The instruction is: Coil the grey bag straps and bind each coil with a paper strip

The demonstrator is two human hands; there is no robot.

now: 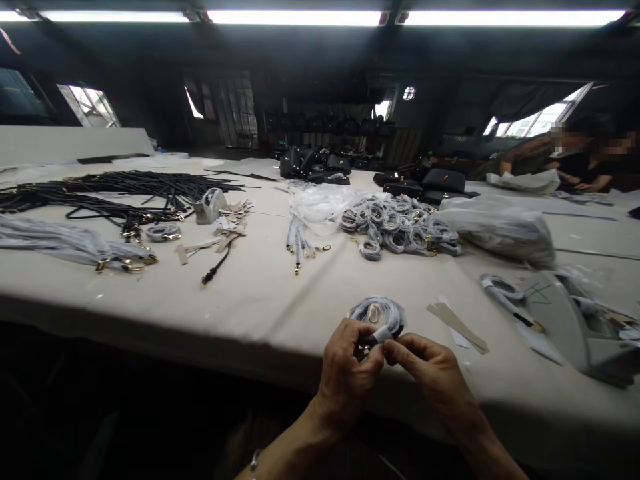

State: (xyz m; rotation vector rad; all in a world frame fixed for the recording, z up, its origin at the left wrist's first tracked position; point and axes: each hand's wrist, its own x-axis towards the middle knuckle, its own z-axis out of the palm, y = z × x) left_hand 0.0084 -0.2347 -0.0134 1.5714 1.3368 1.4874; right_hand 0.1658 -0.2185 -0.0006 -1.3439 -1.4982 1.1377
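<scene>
Left hand (346,373) and right hand (429,375) are closed in a fingertip pinch on a coiled grey strap (376,315) with a gold-toned clasp (374,313), apparently film-wrapped, held over the near edge of the table (250,320).

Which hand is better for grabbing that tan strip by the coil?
Probably the right hand: the tan strip lies on its side of the grey strap coil, while the left hand is farther away, holding the coil.
</scene>
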